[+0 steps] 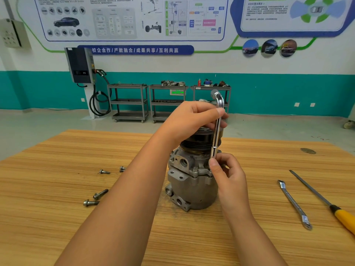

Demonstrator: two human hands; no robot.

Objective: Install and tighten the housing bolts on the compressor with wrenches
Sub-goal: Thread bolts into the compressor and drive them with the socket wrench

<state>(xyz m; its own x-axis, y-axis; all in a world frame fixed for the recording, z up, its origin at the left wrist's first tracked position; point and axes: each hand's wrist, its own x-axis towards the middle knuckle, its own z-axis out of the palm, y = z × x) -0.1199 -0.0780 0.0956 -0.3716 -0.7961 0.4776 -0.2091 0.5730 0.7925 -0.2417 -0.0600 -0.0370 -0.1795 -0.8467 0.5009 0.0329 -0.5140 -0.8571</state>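
Yellow-handled screwdriver (342,217) and flat spanner (294,204) lie on the table (57,189) right of the right hand (228,173). Four loose bolts (100,193) lie left of the left forearm. The right hand's fingers pinch the lower end of an L-shaped socket wrench (217,131) at the flange of the compressor (192,185), which stands between the hands. The left hand (192,120), above it, grips the wrench's upper shaft.

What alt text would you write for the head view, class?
An L-shaped wrench is held upright against a compressor on a wooden table, left hand gripping high, right hand pinching its lower end. Four loose bolts lie left of it; a flat wrench and a screwdriver lie right.
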